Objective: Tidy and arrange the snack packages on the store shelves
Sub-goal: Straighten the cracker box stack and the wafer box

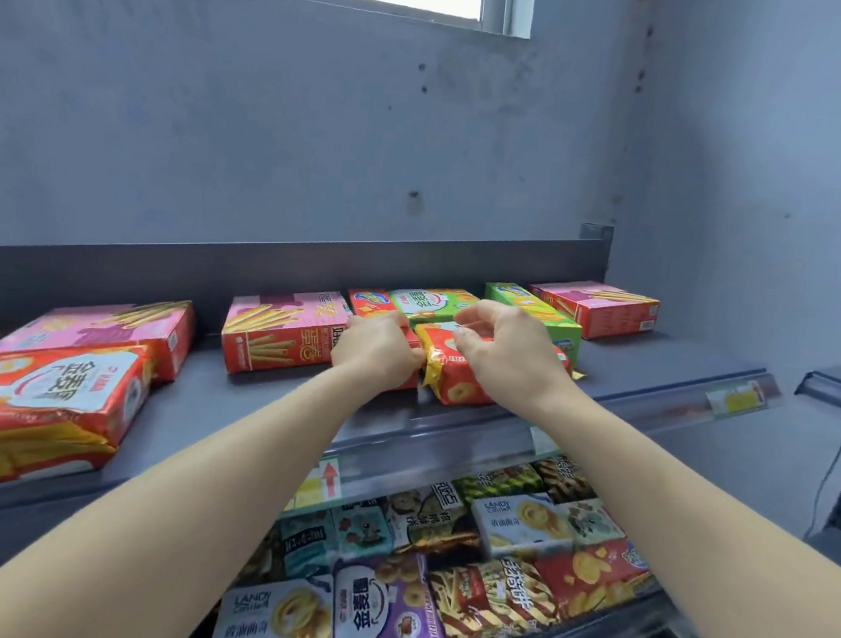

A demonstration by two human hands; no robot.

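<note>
A red and yellow biscuit packet [459,380] lies on the grey top shelf [228,403] near its front edge. My left hand [378,348] grips the packet's crimped left end. Over the packet's top, my right hand [507,349] has its fingers curled and holds it. Just behind sits a green and red packet [427,303], and a green packet [536,308] lies to its right. A pink and red stick-biscuit box [280,332] rests directly left of my left hand.
Another pink box [97,328] and a big red packet [35,402] lie at the shelf's left; a pink box [600,306] sits far right. The lower shelf [568,637] holds several mixed cookie packets. A wall and window rise behind the shelf.
</note>
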